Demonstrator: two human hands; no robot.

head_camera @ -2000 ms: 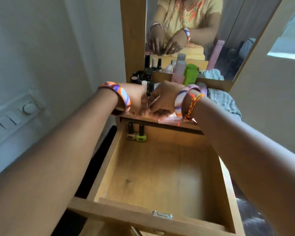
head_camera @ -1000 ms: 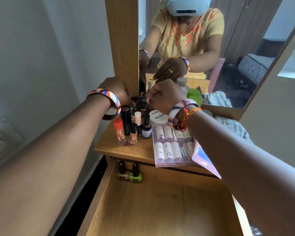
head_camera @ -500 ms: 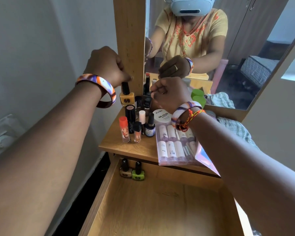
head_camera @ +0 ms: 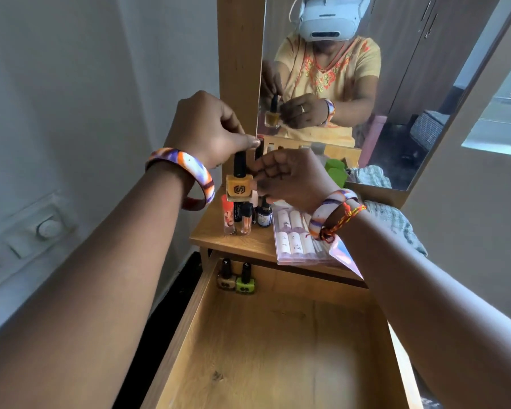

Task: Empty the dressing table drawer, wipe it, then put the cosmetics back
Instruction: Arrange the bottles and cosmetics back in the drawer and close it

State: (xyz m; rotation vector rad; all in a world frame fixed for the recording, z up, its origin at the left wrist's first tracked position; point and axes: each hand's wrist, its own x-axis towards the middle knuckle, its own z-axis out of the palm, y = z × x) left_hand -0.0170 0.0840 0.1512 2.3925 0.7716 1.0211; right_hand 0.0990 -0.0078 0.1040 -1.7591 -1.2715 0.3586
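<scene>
Left hand [head_camera: 207, 134] raised above the tabletop [head_camera: 248, 243], fingers and thumb pinching the black cap of a yellow nail polish bottle [head_camera: 239, 184]; bottle upright, held clear of the tabletop. Right hand [head_camera: 289, 178] just beside the bottle's right side, fingers curled toward it; contact could not be told, nor whether anything was held. Striped bangle [head_camera: 189, 175] on the left wrist; a similar bangle and red-yellow thread on the right.

Drawer [head_camera: 278, 349] pulled open below the tabletop. Two nail polish bottles standing at its back left corner, touching: beige [head_camera: 225, 279] on the left, green [head_camera: 245, 282] on the right. Remainder of drawer floor bare wood.

Under the held bottle, on the tabletop: cluster of upright small cosmetics, among them an orange-capped tube [head_camera: 227, 215], a clear gloss tube [head_camera: 245, 221] and a dark blue bottle [head_camera: 264, 215]. Right of the cluster, a clear pouch of pale tubes [head_camera: 295, 237], partly covered by the right wrist. Checked cloth [head_camera: 396, 219] further right of the pouch. Mirror [head_camera: 396, 84] behind the tabletop, showing the same grip reflected.
</scene>
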